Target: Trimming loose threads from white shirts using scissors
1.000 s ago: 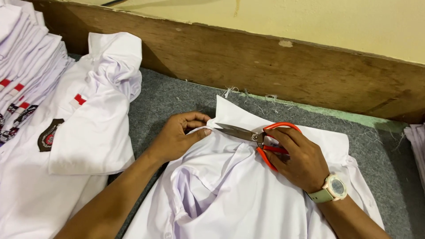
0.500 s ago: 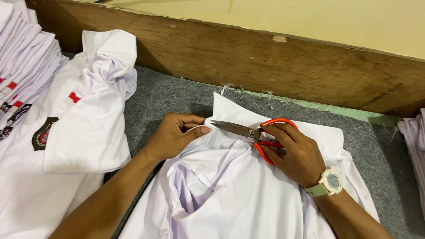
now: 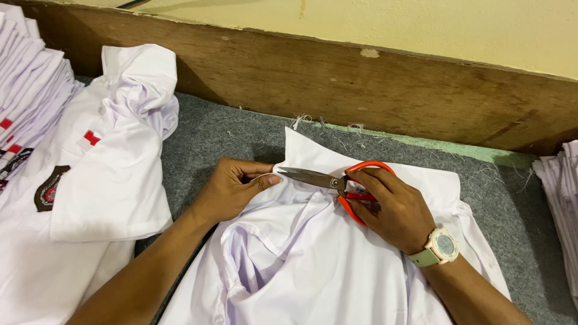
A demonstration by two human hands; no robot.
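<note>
A white shirt point(image 3: 313, 265) lies on the grey felt table top point(image 3: 235, 129) in front of me, collar toward the far edge. My left hand point(image 3: 232, 186) pinches the shirt's collar at its left side. My right hand point(image 3: 385, 201), with a pale green wristwatch point(image 3: 438, 247), is shut on orange-handled scissors point(image 3: 328, 179). Their metal blades point left, and the tips sit right at my left thumb and the pinched collar edge.
Another white shirt point(image 3: 102, 174) with a red patch and a dark badge lies at the left. Stacked white garments point(image 3: 24, 96) sit at the far left, more folded cloth point(image 3: 563, 192) at the right edge. A wooden board point(image 3: 373, 90) walls the table's back.
The view has shifted slightly. Both hands stay at the collar, with the scissor tips staying at my left thumb.
</note>
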